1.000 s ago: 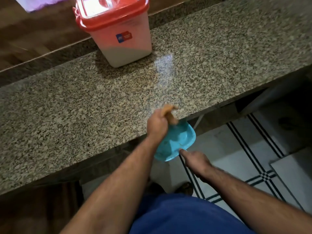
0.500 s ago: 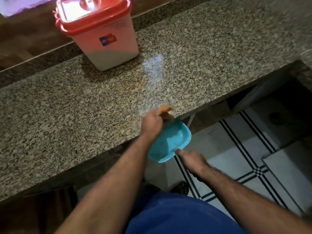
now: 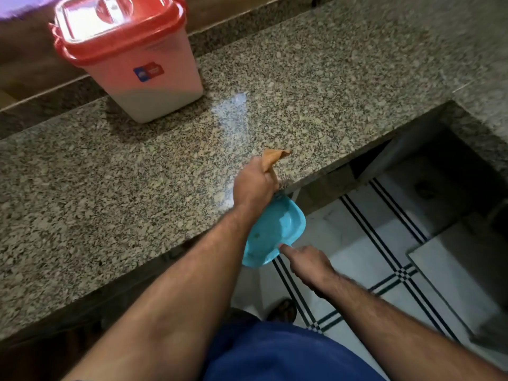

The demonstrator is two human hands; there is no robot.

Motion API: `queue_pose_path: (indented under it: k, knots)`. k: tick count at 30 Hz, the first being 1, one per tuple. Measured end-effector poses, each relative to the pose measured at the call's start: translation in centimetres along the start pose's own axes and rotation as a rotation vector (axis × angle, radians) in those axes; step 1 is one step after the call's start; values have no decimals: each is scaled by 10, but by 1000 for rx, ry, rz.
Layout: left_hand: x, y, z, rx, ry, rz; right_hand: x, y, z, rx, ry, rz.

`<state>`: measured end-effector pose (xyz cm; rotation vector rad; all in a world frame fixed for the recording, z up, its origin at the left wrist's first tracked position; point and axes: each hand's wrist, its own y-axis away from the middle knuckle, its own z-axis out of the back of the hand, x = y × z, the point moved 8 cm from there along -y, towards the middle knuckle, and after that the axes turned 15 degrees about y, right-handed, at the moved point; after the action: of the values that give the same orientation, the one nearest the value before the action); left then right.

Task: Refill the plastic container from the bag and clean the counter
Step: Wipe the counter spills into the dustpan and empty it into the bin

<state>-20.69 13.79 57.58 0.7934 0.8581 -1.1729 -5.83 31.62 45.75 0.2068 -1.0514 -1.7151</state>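
A plastic container (image 3: 143,78) with a closed red lid stands at the back left of the speckled granite counter (image 3: 316,86); white contents fill its lower part. My left hand (image 3: 254,185) is at the counter's front edge, shut on a small brown cloth (image 3: 273,156) that sticks out above the fist. Just below the edge, my right hand (image 3: 306,261) holds a light blue plastic tray (image 3: 275,235) by its near rim, tilted up against the edge under the left hand. No bag is in view.
A dark wooden ledge (image 3: 33,78) runs behind the counter. To the right, the counter steps back around a dark opening (image 3: 428,166). Below lies white tiled floor (image 3: 371,259) with black stripes, and a sandal (image 3: 283,310) near my blue clothing.
The view has shifted, so the container now sits further left. My left hand with the cloth has stayed at the counter edge above the tray; the right hand still holds the tray.
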Motion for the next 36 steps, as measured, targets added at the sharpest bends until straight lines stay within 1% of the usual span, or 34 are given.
queue_pose_path:
  k: [1,3,5,7,8,9,11,15,18,20,22,24,25,27,28,30,31,32,34,35,36]
  knots:
    - [-4,-8,-4,-1,32,-27,-1,-1,0,5,-2,-3]
    - [-16,-19,-11,55,47,-130,-2,-2,-2,8,3,-5]
    - [-20,-19,-36,246,-72,-241,-3,-1,-3,-2,-1,-15]
    - [-7,-9,-62,472,-280,-244,-5,-1,-3,-7,-27,-29]
    - [1,-3,-65,537,-327,-216,-4,-1,-3,-7,-36,-33]
    - [11,-2,-63,555,-301,-184,-3,-1,-4,-6,-37,-31]
    - [27,2,-40,497,-249,-139,1,-3,-4,-11,-26,-28]
    - [62,30,39,329,-335,-16,7,-4,-14,10,-10,-20]
    - [91,42,104,197,-326,188,13,-5,-25,14,5,4]
    - [105,45,154,47,-275,309,20,-7,-28,11,21,31]
    - [121,58,210,-172,-271,400,26,-10,-33,26,25,59]
    - [129,81,256,-384,-287,393,29,-10,-36,44,16,66]
    - [134,96,272,-464,-293,385,30,-11,-38,45,10,65]
    - [144,124,280,-558,-345,371,29,-12,-40,46,-7,62]
    - [152,134,274,-570,-393,375,30,-11,-41,49,-4,68]
    - [153,142,241,-515,-456,374,32,-10,-42,66,11,89]
    - [148,141,218,-488,-445,315,32,-10,-44,73,18,87]
    - [133,135,192,-434,-400,217,32,-9,-45,75,27,85]
    - [100,114,138,-277,-242,77,34,-5,-47,72,54,98]
    - [88,101,114,-162,-158,48,34,-4,-47,66,59,101]
    - [75,87,95,-33,-111,72,34,-3,-47,58,58,99]
